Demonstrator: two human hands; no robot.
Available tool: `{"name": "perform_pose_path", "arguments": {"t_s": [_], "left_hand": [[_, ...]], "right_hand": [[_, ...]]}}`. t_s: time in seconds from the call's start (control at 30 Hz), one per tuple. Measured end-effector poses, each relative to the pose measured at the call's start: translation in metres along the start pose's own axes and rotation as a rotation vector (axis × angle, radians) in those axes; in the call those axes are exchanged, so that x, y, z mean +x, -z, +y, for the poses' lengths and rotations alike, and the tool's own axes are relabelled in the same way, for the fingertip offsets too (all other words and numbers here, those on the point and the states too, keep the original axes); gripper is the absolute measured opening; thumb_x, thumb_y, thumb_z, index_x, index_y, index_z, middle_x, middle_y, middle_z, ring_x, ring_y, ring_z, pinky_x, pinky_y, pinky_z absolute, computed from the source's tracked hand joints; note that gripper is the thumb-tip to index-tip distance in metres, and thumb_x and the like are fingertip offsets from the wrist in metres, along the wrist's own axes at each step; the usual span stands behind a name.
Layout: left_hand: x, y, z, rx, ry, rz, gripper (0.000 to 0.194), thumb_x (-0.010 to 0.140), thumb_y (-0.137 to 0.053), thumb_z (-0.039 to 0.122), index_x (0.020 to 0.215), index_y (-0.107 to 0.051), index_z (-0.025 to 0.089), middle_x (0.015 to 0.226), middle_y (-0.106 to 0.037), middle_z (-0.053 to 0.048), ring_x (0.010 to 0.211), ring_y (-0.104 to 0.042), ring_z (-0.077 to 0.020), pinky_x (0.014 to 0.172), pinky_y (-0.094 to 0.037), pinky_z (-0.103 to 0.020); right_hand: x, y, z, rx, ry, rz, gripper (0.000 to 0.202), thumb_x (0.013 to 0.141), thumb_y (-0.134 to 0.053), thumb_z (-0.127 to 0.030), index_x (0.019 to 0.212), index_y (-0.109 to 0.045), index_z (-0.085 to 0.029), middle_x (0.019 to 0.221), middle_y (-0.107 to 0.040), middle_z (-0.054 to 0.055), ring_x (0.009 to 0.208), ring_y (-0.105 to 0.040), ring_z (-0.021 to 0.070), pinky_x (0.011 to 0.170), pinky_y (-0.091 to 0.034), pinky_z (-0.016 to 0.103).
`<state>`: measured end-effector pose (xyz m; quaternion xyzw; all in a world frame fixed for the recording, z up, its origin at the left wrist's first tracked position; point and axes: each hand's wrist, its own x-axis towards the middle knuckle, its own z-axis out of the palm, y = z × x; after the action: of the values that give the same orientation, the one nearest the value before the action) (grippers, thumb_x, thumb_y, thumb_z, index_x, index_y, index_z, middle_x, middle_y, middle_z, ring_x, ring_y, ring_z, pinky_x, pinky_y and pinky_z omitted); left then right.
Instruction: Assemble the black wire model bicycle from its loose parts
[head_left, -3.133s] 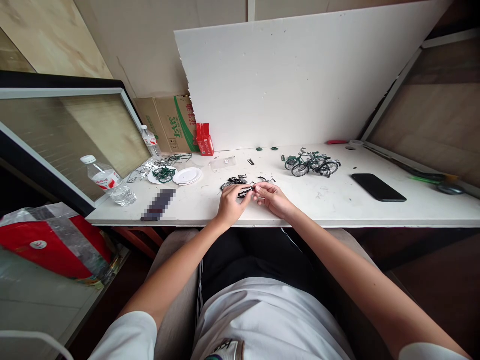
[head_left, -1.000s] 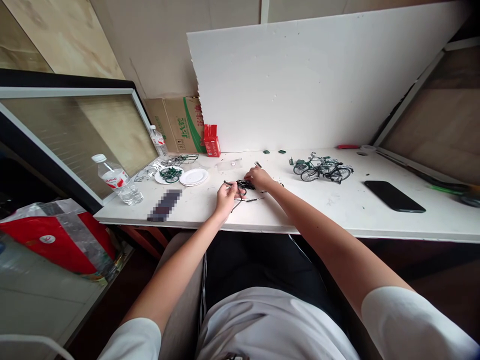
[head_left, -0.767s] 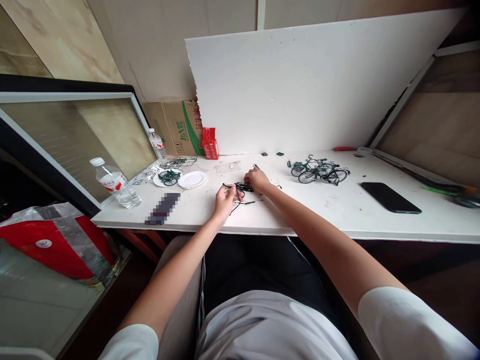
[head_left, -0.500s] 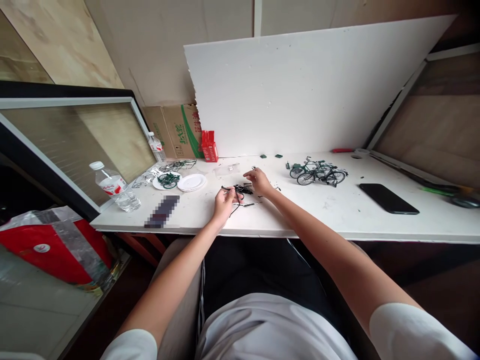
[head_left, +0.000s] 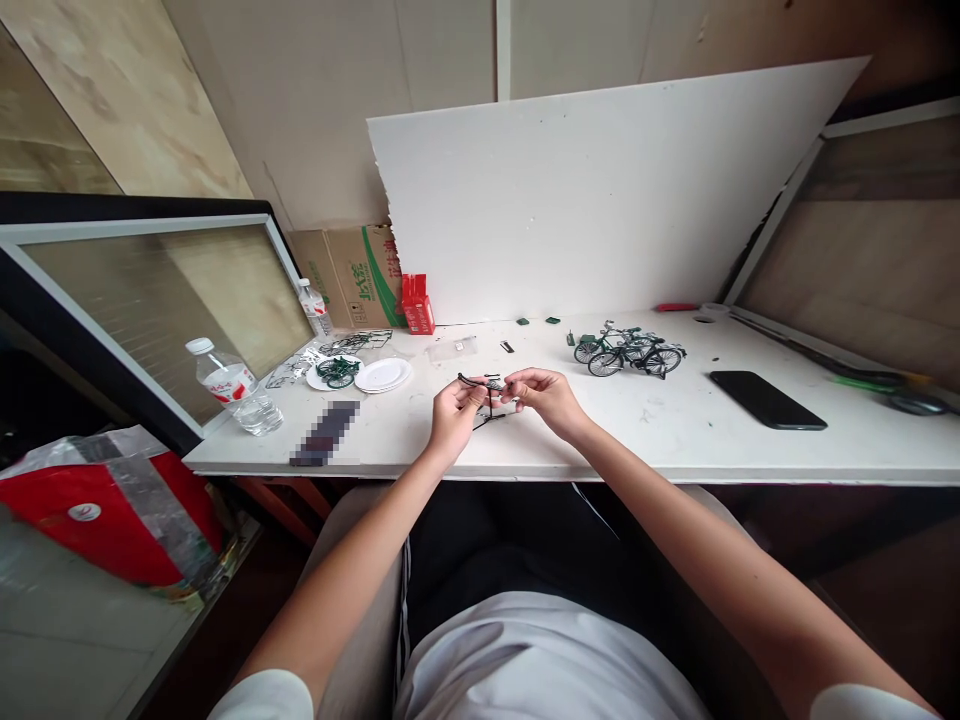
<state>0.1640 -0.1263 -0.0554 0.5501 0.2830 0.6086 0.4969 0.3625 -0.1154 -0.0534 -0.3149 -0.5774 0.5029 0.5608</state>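
Note:
My left hand (head_left: pixel 453 412) is closed on a thin black model bicycle part (head_left: pixel 471 380), whose narrow bars stick out past the fingertips. Close on its right, my right hand (head_left: pixel 551 398) has thumb and forefinger pinched together at the part's other end. Whatever sits in that pinch is too small to make out. Small dark pieces lie on the white table (head_left: pixel 420 440) under and between the hands, partly hidden by the fingers. Further right stand model bicycles (head_left: pixel 630 352), one black in front and green behind.
White plates (head_left: pixel 384 375) lie at left, one bearing green bicycle parts (head_left: pixel 339 372). Water bottles (head_left: pixel 238 388), a red box (head_left: pixel 417 303) and a cardboard box (head_left: pixel 352 277) stand beyond. A phone (head_left: pixel 766 400) lies at right. A white board (head_left: pixel 600 200) leans at the back.
My right hand has come back toward me, from over the table to beside the left hand. The left hand still holds the black part, now raised slightly. The view has shifted a little.

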Motion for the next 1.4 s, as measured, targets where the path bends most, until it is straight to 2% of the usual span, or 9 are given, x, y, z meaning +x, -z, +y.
{"name": "perform_pose_path", "arguments": {"t_s": [0.23,0.43,0.6,0.73,1.0,1.4], "left_hand": [[-0.008,-0.005,0.027,0.034,-0.037,-0.011,0.044,0.088,-0.084,0.053,0.108,-0.072,0.015,0.093,-0.082,-0.010,0.080,-0.079,-0.0197,0.086,-0.061,-0.035],[-0.012,-0.009,0.035,0.061,-0.051,-0.044,0.048,0.088,-0.083,0.056,0.109,-0.072,0.015,0.094,-0.082,-0.012,0.084,-0.080,-0.0234,0.086,-0.062,-0.036],[-0.014,-0.012,0.041,0.004,-0.029,-0.060,0.049,0.087,-0.084,0.057,0.108,-0.070,0.015,0.089,-0.081,-0.011,0.083,-0.081,-0.0245,0.087,-0.062,-0.037],[-0.014,-0.011,0.044,-0.005,-0.017,-0.064,0.049,0.086,-0.085,0.057,0.108,-0.070,0.015,0.089,-0.081,-0.011,0.083,-0.081,-0.0246,0.087,-0.062,-0.037],[-0.014,-0.011,0.043,-0.014,-0.015,-0.077,0.049,0.087,-0.085,0.056,0.108,-0.070,0.014,0.091,-0.081,-0.011,0.086,-0.081,-0.0255,0.087,-0.061,-0.038],[-0.017,-0.014,0.045,-0.061,-0.015,-0.092,0.049,0.085,-0.087,0.055,0.107,-0.071,0.015,0.088,-0.080,-0.010,0.086,-0.081,-0.0258,0.089,-0.061,-0.039]], "right_hand": [[-0.005,-0.007,-0.019,-0.046,0.093,0.026,0.042,0.072,-0.098,-0.049,0.100,-0.085,-0.020,0.084,-0.083,0.008,0.078,-0.079,0.0230,0.065,-0.061,0.032],[-0.008,-0.014,-0.022,-0.038,0.123,0.048,0.040,0.068,-0.100,-0.051,0.088,-0.085,-0.020,0.077,-0.081,0.007,0.070,-0.078,0.0220,0.056,-0.060,0.029],[-0.012,-0.019,-0.032,0.010,0.152,0.038,0.036,0.070,-0.099,-0.049,0.086,-0.084,-0.021,0.077,-0.082,0.006,0.068,-0.077,0.0199,0.054,-0.058,0.027],[-0.013,-0.020,-0.038,-0.028,0.167,0.042,0.039,0.069,-0.099,-0.052,0.086,-0.083,-0.021,0.079,-0.082,0.007,0.070,-0.077,0.0208,0.052,-0.059,0.029],[-0.013,-0.019,-0.037,-0.082,0.223,0.052,0.036,0.072,-0.099,-0.049,0.087,-0.084,-0.021,0.080,-0.081,0.005,0.067,-0.075,0.0193,0.050,-0.059,0.028],[-0.017,-0.026,-0.044,-0.114,0.244,0.072,0.040,0.068,-0.099,-0.055,0.081,-0.082,-0.022,0.079,-0.078,0.005,0.066,-0.070,0.0176,0.053,-0.056,0.029]]}}
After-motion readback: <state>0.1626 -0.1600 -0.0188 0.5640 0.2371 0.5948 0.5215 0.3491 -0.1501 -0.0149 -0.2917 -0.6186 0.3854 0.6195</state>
